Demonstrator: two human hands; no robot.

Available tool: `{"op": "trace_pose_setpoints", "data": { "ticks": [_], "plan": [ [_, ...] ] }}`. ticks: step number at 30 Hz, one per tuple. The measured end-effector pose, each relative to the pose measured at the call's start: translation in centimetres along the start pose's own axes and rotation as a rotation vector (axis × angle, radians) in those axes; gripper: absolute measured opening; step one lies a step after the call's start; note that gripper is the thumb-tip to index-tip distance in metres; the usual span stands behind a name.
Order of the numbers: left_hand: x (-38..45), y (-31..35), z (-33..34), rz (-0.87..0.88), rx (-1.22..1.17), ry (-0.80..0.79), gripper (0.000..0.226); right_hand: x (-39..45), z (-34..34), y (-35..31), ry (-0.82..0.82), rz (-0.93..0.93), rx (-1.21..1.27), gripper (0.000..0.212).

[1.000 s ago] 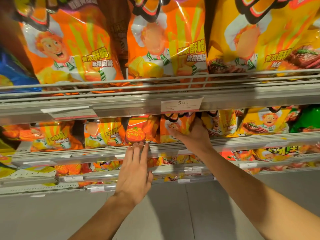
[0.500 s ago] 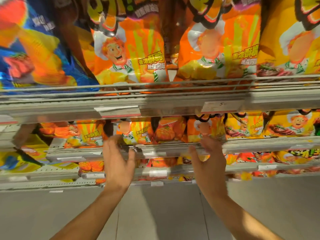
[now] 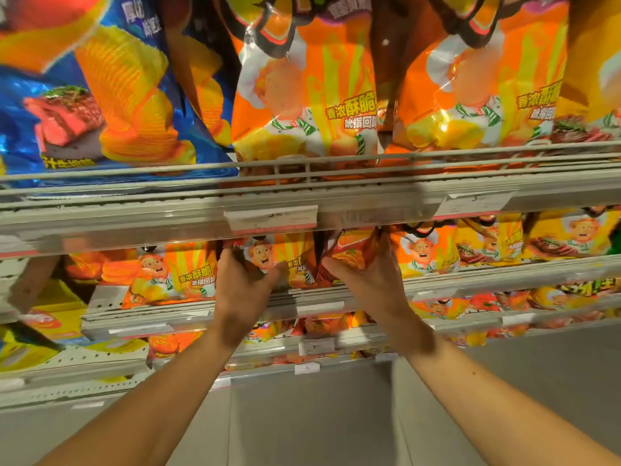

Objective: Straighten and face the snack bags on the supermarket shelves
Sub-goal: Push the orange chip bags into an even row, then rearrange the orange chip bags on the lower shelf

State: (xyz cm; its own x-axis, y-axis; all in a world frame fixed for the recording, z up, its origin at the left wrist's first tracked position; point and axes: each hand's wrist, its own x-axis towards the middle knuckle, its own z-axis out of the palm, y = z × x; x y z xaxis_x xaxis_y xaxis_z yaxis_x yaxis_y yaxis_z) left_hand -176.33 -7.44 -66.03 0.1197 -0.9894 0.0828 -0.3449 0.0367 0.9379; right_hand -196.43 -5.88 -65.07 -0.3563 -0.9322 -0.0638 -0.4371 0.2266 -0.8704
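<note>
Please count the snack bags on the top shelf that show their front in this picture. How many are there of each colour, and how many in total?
Blue bag: 1
Orange bags: 2
Yellow bag, cut off by the right edge: 1
Total: 4

Your hands reach the bags only through the narrow gap between the upper shelf edge and the lower rail. The price tag hangs into this gap. Bags stand tightly side by side.
</note>
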Motion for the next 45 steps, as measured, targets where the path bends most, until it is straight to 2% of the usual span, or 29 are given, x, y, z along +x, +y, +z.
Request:
{"op": "trace_pose_setpoints", "data": {
  "ticks": [3, 4, 7, 8, 11, 16, 22, 27, 31, 34, 35, 39, 40, 43, 45],
  "plan": [
    [1.2, 0.0, 0.0, 0.003, -0.009, -0.069, 0.034, 1.7, 0.2, 0.4, -0.045, -0.005, -0.064, 0.113],
    [1.7, -0.1, 0.0, -0.038, -0.036, -0.103, 0.036, 2.1, 0.2, 0.5, -0.058, -0.018, -0.052, 0.106],
    [2.9, -0.6, 0.1, -0.133, -0.049, -0.192, 0.039, 3.4, -0.1, 0.8, -0.067, -0.118, -0.057, 0.052],
    [3.2, -0.8, 0.2, -0.144, -0.051, -0.207, 0.04, 3.8, -0.2, 0.9, -0.112, -0.151, -0.082, 0.042],
    [3.6, -0.9, 0.3, -0.179, -0.108, -0.249, 0.033, 4.7, -0.3, 1.2, -0.286, -0.159, -0.073, 0.032],
    [3.7, -0.5, 0.0, -0.266, -0.151, -0.282, 0.034, 5.5, 0.7, 1.8, -0.194, -0.098, -0.076, 0.035],
    [3.1, 0.2, 0.0, -0.286, -0.176, -0.172, 0.036, 5.1, 1.0, 1.9, -0.039, -0.021, -0.082, 0.037],
    [2.6, 0.3, -0.4, -0.317, -0.203, -0.108, 0.037, 4.4, 0.6, 1.3, -0.012, 0.078, -0.052, 0.063],
    [2.3, 0.2, -1.2, -0.303, -0.185, -0.111, 0.032, 3.5, 1.1, -0.1, 0.026, 0.059, -0.007, 0.041],
    [2.4, 0.1, -1.5, -0.314, -0.181, -0.093, 0.032, 2.8, 1.5, -1.3, 0.021, 0.061, 0.004, 0.046],
    [2.5, 0.1, -1.6, -0.32, -0.187, -0.087, 0.031, 2.6, 1.4, -1.6, 0.009, 0.069, 0.008, 0.048],
    [2.4, 0.3, -1.5, -0.338, -0.197, -0.089, 0.033, 1.2, 0.7, -2.1, -0.037, 0.097, -0.043, 0.082],
    [2.4, 0.3, -1.4, -0.344, -0.203, -0.092, 0.035, 0.6, 0.3, -1.9, -0.045, 0.088, -0.04, 0.08],
    [2.2, 0.6, -1.1, -0.347, -0.192, -0.108, 0.037, -1.5, -1.1, -0.9, -0.032, 0.057, 0.017, 0.056],
    [2.1, 0.8, -0.4, -0.328, -0.19, -0.098, 0.039, -2.9, -2.1, 0.0, -0.025, 0.064, 0.07, 0.066]
  ]
}}
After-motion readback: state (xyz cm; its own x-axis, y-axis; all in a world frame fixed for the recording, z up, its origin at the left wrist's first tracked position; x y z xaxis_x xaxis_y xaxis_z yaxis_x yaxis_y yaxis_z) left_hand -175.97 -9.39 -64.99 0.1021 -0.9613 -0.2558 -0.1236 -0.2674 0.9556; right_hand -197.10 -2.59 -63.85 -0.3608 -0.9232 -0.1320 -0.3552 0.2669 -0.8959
